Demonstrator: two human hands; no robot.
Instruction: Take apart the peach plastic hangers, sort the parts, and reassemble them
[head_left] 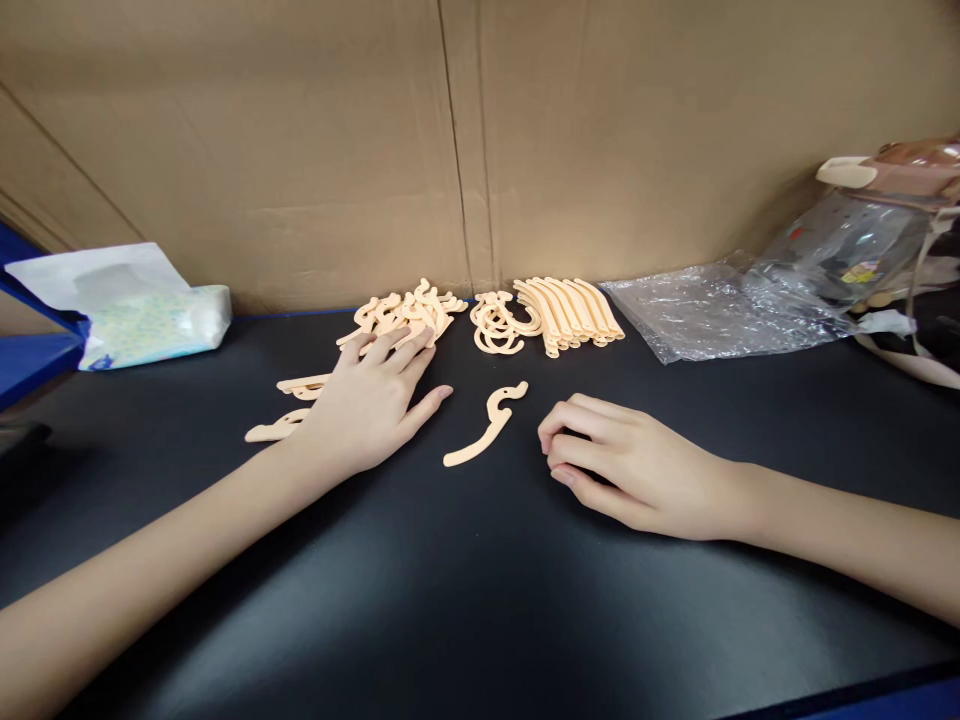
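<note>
The left hand (375, 405) is spread palm-down across the near side of a heap of flat, cream, hook-ended, plastic-looking pieces (442, 318), gripping nothing visible; the right hand (637, 468) is loosely curled, and whether it encloses anything I cannot tell. One cream, S-curved hooked piece (484, 436) lies between them, apart from both, on the smooth black tabletop (480, 600). Because the heap is tangled, pulling one piece could drag others into the neighbouring cluster of cream C-shaped curves (499, 322) or upset the row of cream curved bars (571, 312) beyond.

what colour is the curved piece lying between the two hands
The curved piece is pale peach, showing best in the head view.
</note>
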